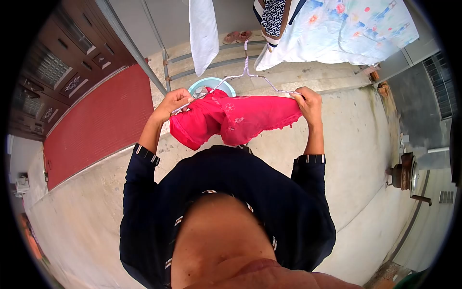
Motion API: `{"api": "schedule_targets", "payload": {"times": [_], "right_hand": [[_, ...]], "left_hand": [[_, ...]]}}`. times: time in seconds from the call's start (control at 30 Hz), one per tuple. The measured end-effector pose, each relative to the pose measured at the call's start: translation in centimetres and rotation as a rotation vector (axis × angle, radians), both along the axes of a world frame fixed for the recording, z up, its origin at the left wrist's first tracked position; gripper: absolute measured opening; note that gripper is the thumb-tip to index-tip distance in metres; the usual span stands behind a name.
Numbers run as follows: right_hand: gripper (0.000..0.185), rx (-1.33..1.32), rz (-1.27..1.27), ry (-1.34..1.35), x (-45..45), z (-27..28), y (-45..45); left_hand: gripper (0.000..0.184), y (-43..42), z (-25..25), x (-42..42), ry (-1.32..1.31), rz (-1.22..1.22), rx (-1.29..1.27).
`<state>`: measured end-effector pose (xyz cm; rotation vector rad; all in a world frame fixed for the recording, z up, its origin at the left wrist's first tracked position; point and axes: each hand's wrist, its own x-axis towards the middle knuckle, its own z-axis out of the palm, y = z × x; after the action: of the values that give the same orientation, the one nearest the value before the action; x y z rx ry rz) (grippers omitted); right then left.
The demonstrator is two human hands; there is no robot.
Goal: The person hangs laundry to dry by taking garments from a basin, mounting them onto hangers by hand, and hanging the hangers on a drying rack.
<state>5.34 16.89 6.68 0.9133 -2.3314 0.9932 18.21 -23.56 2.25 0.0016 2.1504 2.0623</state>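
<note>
A bright pinkish-red garment (pixel 260 115) with pale flower patterns and a frilled edge is stretched between my hands. A clothes hanger (pixel 247 72) wrapped in pale purple and white stands hook up above it, its left arm passing behind or into the cloth. My left hand (pixel 177 102) is closed on the hanger's left end, with gathered cloth against the fingers. At the other end, my right hand (pixel 309 102) pinches the hanger's right tip together with the garment's corner. Whether the right tip sits inside the cloth is hidden by my fingers.
Behind the garment stands a light blue basin (pixel 226 85) with cloth in it. A metal rack (pixel 207 65) carries a white cloth (pixel 203 33) and a floral sheet (pixel 341 29). A red mat (pixel 103 123) lies by brown doors; a metal stove (pixel 404 174) is at right.
</note>
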Motion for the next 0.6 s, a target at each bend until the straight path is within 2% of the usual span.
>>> {"api": "schedule_targets", "payload": {"times": [0.1,0.13,0.23,0.27,0.37,0.4,0.5,0.53,0.6], "right_hand": [[0.02,-0.04,-0.085,0.005,-0.4,-0.1,1.1],[0.018,-0.023,-0.124,-0.016,-0.1,0.1,1.6],[0.018,-0.084,-0.208,-0.021,-0.1,0.0,2.9],[0.016,-0.093,-0.242,-0.023,0.1,0.1,3.3],[0.016,-0.062,-0.319,-0.079,0.0,-0.5,4.4],[0.015,-0.087,-0.293,-0.083,0.1,-0.3,4.2],[0.016,-0.017,-0.155,-0.02,0.7,0.9,3.3],[0.016,-0.037,-0.135,-0.029,0.6,1.2,3.4],[0.016,-0.081,-0.171,-0.06,-0.2,1.3,3.7]], "left_hand": [[0.023,1.4,1.2,-1.4,-0.076,-0.01,0.045],[0.028,1.2,0.8,-1.8,-0.075,-0.039,0.167],[0.033,2.1,2.0,-1.6,0.056,0.019,0.41],[0.027,1.9,1.7,-1.5,0.092,0.003,0.408],[0.02,2.2,0.7,-1.7,0.231,0.016,-0.215],[0.018,2.9,1.0,-1.8,0.246,0.091,-0.257],[0.013,3.4,2.8,-1.5,0.322,0.0,-0.554],[0.01,3.0,2.3,-1.5,0.469,-0.02,-0.55],[0.009,2.6,3.2,-1.5,0.388,-0.019,-0.577]]}}
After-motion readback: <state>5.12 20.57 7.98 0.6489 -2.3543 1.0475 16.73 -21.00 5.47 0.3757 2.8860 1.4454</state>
